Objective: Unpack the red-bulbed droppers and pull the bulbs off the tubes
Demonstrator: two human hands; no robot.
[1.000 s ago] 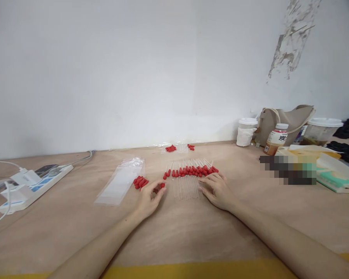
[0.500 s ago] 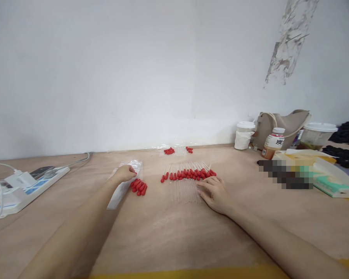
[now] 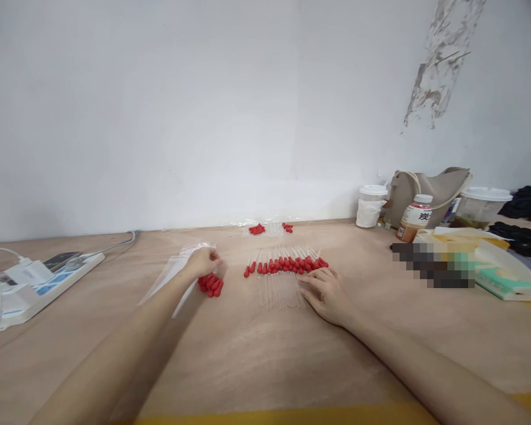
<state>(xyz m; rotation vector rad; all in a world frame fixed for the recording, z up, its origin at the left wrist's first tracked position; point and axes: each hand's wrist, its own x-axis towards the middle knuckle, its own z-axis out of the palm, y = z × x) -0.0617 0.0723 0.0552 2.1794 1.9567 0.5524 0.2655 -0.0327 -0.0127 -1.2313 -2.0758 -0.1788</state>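
My left hand [image 3: 202,262] is closed on the top edge of a clear plastic bag [image 3: 168,276], lifting it off the table. Just right of that hand lies a small pile of loose red rubber bulbs [image 3: 211,284]. At the centre a row of glass droppers with red bulbs [image 3: 287,264] lies side by side, their clear tubes [image 3: 279,290] pointing toward me. My right hand [image 3: 325,290] rests flat with fingers spread on the right end of the tubes.
A few more red bulbs [image 3: 258,229] lie on plastic near the wall. A white power strip [image 3: 35,288] with chargers sits at far left. Cups [image 3: 370,205], a bottle [image 3: 413,218], a beige bag [image 3: 429,188] and boxes [image 3: 500,265] crowd the right.
My left hand moved from beside the dropper row left to the plastic bag, grasped its top edge and raised it. My right hand stayed on the tubes.
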